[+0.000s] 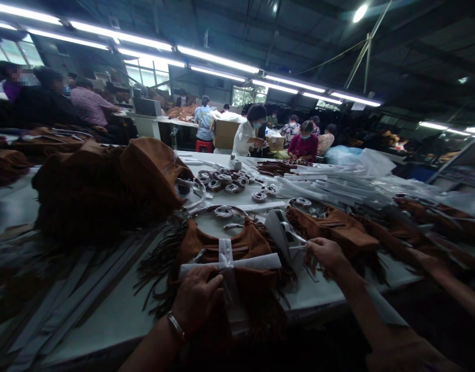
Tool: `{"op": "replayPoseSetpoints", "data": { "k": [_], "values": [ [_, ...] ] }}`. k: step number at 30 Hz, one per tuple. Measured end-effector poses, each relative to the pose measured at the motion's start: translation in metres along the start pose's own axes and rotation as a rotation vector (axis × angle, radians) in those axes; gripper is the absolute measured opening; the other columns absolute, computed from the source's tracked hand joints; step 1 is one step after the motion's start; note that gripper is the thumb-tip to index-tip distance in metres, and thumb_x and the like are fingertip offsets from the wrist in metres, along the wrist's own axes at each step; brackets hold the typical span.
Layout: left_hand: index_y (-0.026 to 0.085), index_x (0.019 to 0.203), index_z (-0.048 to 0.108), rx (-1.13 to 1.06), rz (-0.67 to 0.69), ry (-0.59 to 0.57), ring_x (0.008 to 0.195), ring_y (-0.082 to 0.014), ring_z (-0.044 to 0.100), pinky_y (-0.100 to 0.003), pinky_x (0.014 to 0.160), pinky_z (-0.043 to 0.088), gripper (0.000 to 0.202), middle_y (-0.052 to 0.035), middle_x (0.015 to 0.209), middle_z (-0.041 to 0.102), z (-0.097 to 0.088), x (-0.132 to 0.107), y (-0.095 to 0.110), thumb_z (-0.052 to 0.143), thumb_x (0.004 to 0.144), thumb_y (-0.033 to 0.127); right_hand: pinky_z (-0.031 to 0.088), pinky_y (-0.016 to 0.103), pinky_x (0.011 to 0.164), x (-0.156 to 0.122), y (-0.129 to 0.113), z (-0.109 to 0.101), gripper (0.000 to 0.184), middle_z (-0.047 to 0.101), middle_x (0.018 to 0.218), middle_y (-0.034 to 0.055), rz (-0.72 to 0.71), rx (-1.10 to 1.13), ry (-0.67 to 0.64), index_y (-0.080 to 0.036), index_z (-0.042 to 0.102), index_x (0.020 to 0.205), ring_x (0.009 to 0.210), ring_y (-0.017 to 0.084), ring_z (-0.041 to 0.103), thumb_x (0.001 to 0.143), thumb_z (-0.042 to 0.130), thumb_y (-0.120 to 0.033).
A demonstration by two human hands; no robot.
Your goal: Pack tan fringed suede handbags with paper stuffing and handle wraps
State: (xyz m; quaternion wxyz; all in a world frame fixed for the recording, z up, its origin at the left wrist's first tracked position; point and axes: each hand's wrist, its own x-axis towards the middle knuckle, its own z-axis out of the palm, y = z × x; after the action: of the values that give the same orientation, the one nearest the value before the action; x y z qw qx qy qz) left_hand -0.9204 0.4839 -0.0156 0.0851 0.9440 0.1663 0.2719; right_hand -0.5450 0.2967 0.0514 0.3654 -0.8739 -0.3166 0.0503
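Note:
A brown fringed suede bag (210,237) lies in front of me on the table. Across it runs a rolled white paper strip (256,262), crossed by an upright band of clear tape (225,253). My left hand (196,297), wearing a bangle, is closed over the strip's left part and presses it against the bag. To the right of the bag, my right hand (327,256) pinches what looks like a strip of clear tape (297,236). That strip runs from a grey object (278,230), perhaps a tape dispenser, partly blurred. My right fingertips are partly hidden.
A tall pile of brown bags (105,181) stands at left, beside long white strips (93,279). Wrapped coiled straps (231,181) lie behind. Another bag (334,227) is at right, near a co-worker's arm (442,274). Several people work farther back.

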Motion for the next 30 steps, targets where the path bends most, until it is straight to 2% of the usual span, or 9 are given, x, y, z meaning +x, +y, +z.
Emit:
{"op": "replayPoseSetpoints", "data": {
  "k": [4, 8, 10, 13, 16, 19, 22, 25, 30],
  "values": [
    [0.026, 0.111, 0.071, -0.031, -0.039, -0.032, 0.106, -0.0280, 0.060, -0.047, 0.090, 0.050, 0.025, -0.0082, 0.117, 0.065, -0.003, -0.001, 0.004, 0.065, 0.087, 0.027, 0.043, 0.029, 0.052, -0.021, 0.031, 0.005, 0.031, 0.069, 0.061, 0.0077, 0.115, -0.164, -0.103, -0.016, 0.073, 0.070, 0.055, 0.020, 0.062, 0.073, 0.054, -0.041],
    [0.023, 0.112, 0.070, -0.047, -0.047, -0.076, 0.108, -0.0277, 0.058, -0.046, 0.092, 0.047, 0.026, -0.0088, 0.119, 0.064, -0.006, -0.003, 0.006, 0.065, 0.088, 0.032, 0.046, 0.035, 0.059, -0.032, 0.044, 0.008, 0.030, 0.073, 0.071, 0.0103, 0.059, -0.389, -0.108, -0.020, 0.073, 0.070, 0.067, 0.027, 0.066, 0.071, 0.056, -0.044],
    [0.022, 0.111, 0.069, -0.047, -0.053, -0.092, 0.109, -0.0277, 0.057, -0.046, 0.093, 0.046, 0.026, -0.0088, 0.120, 0.063, -0.007, -0.004, 0.005, 0.065, 0.089, 0.034, 0.049, 0.036, 0.066, -0.037, 0.025, 0.010, 0.032, 0.074, 0.078, 0.0090, -0.065, -0.299, -0.142, -0.021, 0.075, 0.080, 0.074, 0.027, 0.068, 0.074, 0.058, -0.048],
    [0.021, 0.111, 0.069, -0.050, -0.066, -0.109, 0.110, -0.0277, 0.057, -0.046, 0.093, 0.045, 0.028, -0.0091, 0.120, 0.062, -0.008, -0.005, 0.006, 0.066, 0.088, 0.036, 0.051, 0.033, 0.073, -0.056, -0.034, 0.027, 0.034, 0.075, 0.086, 0.0070, -0.242, -0.017, -0.388, -0.022, 0.074, 0.092, 0.080, 0.024, 0.068, 0.078, 0.065, -0.050],
    [0.021, 0.110, 0.069, -0.067, -0.067, -0.106, 0.109, -0.0268, 0.056, -0.045, 0.093, 0.044, 0.028, -0.0088, 0.119, 0.062, -0.009, -0.006, 0.006, 0.068, 0.086, 0.036, 0.051, 0.028, 0.058, -0.084, -0.096, 0.062, 0.039, 0.076, 0.091, 0.0081, -0.088, 0.327, -0.609, -0.019, 0.072, 0.101, 0.063, 0.017, 0.065, 0.076, 0.069, -0.050],
    [0.022, 0.110, 0.069, -0.075, -0.059, -0.106, 0.110, -0.0266, 0.056, -0.044, 0.093, 0.044, 0.028, -0.0083, 0.120, 0.062, -0.009, -0.007, 0.004, 0.069, 0.085, 0.037, 0.042, 0.023, 0.040, -0.110, -0.132, 0.097, 0.069, 0.075, 0.107, 0.0088, 0.167, 0.545, -0.877, -0.026, 0.055, 0.135, 0.046, 0.012, 0.059, 0.070, 0.073, -0.039],
    [0.022, 0.111, 0.068, -0.075, -0.055, -0.110, 0.111, -0.0273, 0.055, -0.044, 0.094, 0.043, 0.030, -0.0083, 0.122, 0.061, -0.009, -0.009, 0.001, 0.069, 0.085, 0.037, 0.032, 0.018, 0.035, -0.126, -0.141, 0.117, 0.087, 0.076, 0.088, 0.0036, 0.320, 0.634, -1.008, -0.027, 0.042, 0.146, 0.038, 0.009, 0.052, 0.064, 0.072, -0.026],
    [0.022, 0.111, 0.068, -0.084, -0.048, -0.111, 0.109, -0.0276, 0.056, -0.044, 0.093, 0.043, 0.030, -0.0086, 0.118, 0.062, -0.009, -0.008, -0.001, 0.065, 0.087, 0.039, 0.025, 0.015, 0.034, -0.133, -0.134, 0.126, 0.082, 0.069, 0.068, -0.0033, 0.397, 0.717, -1.033, -0.024, 0.045, 0.143, 0.035, 0.005, 0.040, 0.065, 0.068, -0.022],
    [0.020, 0.111, 0.067, -0.107, -0.049, -0.121, 0.108, -0.0272, 0.056, -0.044, 0.092, 0.044, 0.029, -0.0084, 0.115, 0.063, -0.011, -0.007, -0.001, 0.064, 0.088, 0.038, 0.023, 0.015, 0.036, -0.131, -0.130, 0.138, 0.081, 0.062, 0.063, -0.0067, 0.387, 0.753, -1.030, -0.025, 0.043, 0.143, 0.037, 0.004, 0.036, 0.065, 0.064, -0.018]
  ]
}}
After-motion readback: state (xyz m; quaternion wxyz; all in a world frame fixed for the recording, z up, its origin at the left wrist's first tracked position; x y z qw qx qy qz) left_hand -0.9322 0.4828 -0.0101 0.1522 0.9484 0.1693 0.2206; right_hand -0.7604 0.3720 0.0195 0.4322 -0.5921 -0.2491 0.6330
